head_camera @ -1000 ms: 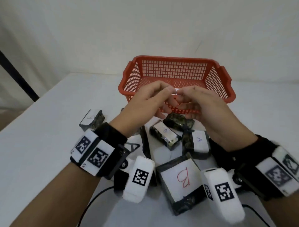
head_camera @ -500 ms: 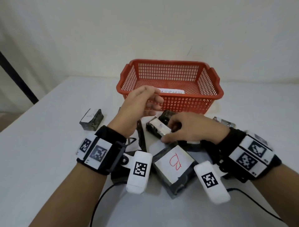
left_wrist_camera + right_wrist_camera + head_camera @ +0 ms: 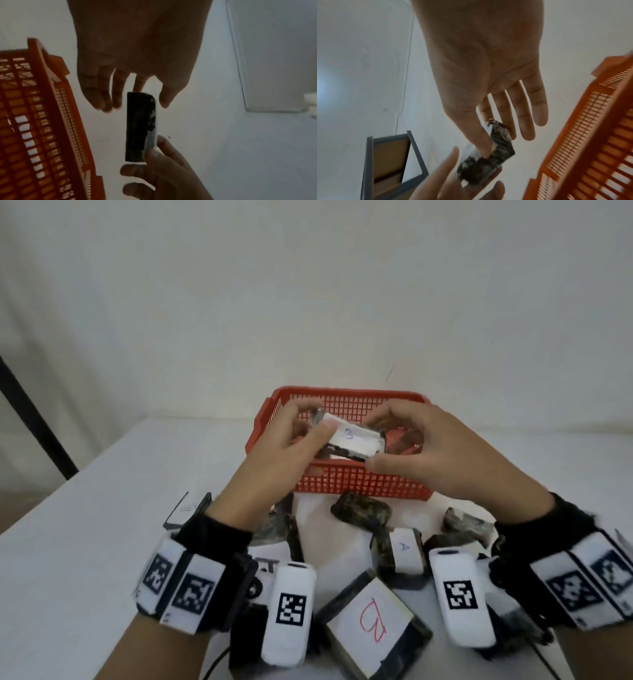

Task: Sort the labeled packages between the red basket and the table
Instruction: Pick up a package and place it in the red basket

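Observation:
A small dark package with a white label marked B (image 3: 352,440) hangs above the red basket (image 3: 363,484), held at both ends. My left hand (image 3: 317,424) pinches its left end and my right hand (image 3: 373,444) pinches its right end, thumbs on the near side. From the left wrist the package (image 3: 140,127) shows edge-on beside the basket rim (image 3: 56,108). In the right wrist view my thumb lies across the package (image 3: 488,161). On the table (image 3: 102,508) lie a large package with a red B (image 3: 373,621) and an A package (image 3: 404,553). What is inside the basket is hidden by my hands.
Several more dark wrapped packages lie in front of the basket: one (image 3: 361,508) at its front wall, one (image 3: 466,525) to the right, one (image 3: 186,510) to the left. A black pole (image 3: 30,412) slants past the table's left edge. A white wall stands behind.
My right hand dropped to the table, took the small B package and raised it. Both hands now hold it over the basket.

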`<state>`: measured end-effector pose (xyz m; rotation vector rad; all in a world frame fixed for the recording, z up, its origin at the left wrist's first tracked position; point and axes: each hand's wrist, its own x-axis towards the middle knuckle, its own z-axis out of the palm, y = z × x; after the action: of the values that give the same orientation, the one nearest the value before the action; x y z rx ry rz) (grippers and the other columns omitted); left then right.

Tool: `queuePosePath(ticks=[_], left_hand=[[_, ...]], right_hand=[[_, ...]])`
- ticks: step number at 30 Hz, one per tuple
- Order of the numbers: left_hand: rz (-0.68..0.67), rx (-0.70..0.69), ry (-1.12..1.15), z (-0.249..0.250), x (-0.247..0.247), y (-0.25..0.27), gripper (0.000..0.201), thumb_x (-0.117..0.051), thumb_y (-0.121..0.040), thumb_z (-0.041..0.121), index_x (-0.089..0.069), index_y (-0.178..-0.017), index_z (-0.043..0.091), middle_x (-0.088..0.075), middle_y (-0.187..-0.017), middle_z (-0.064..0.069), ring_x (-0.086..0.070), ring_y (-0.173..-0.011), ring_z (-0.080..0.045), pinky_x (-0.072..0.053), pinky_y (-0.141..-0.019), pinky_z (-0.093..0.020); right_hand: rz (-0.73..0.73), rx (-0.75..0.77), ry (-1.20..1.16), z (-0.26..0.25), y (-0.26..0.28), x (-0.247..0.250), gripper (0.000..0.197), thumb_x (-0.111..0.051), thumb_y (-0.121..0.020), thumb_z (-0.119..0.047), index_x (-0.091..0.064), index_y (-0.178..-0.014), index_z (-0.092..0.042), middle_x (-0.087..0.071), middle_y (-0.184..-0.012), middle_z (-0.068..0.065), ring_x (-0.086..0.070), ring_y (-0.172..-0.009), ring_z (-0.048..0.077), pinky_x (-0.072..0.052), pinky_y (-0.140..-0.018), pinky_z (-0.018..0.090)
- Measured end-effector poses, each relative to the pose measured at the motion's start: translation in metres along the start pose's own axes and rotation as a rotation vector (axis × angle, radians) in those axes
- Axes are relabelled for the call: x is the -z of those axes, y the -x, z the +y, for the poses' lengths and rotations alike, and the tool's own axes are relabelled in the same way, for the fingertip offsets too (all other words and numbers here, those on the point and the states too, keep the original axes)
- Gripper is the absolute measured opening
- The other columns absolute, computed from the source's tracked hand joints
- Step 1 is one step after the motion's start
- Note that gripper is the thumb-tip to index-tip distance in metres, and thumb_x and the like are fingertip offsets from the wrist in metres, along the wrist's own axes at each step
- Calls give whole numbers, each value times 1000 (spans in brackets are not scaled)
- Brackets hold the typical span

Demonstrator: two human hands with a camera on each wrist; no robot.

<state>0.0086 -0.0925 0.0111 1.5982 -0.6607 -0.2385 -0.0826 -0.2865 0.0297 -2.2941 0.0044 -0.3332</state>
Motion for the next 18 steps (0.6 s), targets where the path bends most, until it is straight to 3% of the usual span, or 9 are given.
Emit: queuePosePath(ticks=[3, 7, 11, 15, 18], left_hand=[[22, -75, 71, 6, -5, -12, 19, -60, -100, 21, -62, -118, 24, -71, -115, -7, -73, -99, -19, -61, -83, -41], [8, -62, 185, 6, -9, -20, 21, -60, -99, 14, -60, -120, 12, -71, -115, -14, -74, -102, -25, -61, -87, -39], [11, -55, 211, -6, -13, -22, 25, -62, -98, 12, -59, -122, 10, -73, -113, -15, -74, -101, -25, -61, -86, -39], [-12, -36, 148, -12, -10, -23, 25, -63, -97, 16, -60, -122, 16, -77, -100, -3, -75, -89, -15, -61, -73, -28], [-64, -31, 93, -13, -3, -24, 28, -58, -99, 18, -60, -127, 18, -76, -105, -1, -73, -91, -13, -59, -74, -30]], right_hand=[[47, 27, -229, 0, -10, 0, 34, -84, -84, -19, -70, -110, -34, -71, -116, -9, -77, -83, 17, -63, -74, 35], [170, -27, -545, 6, -18, -11, 20, -77, -90, -28, -73, -110, -25, -74, -108, 9, -76, -81, 20, -61, -72, 32], [221, -53, -507, 16, -23, -23, 27, -77, -91, -20, -70, -117, -20, -79, -97, 1, -74, -76, 17, -62, -72, 32], [211, -102, -524, 21, -24, -26, 26, -78, -90, -17, -72, -115, -15, -81, -98, 7, -75, -78, 19, -62, -71, 29], [217, -106, -539, 22, -24, -26, 26, -79, -88, -16, -73, -113, -13, -81, -97, 7, -76, -81, 22, -62, -70, 28]])
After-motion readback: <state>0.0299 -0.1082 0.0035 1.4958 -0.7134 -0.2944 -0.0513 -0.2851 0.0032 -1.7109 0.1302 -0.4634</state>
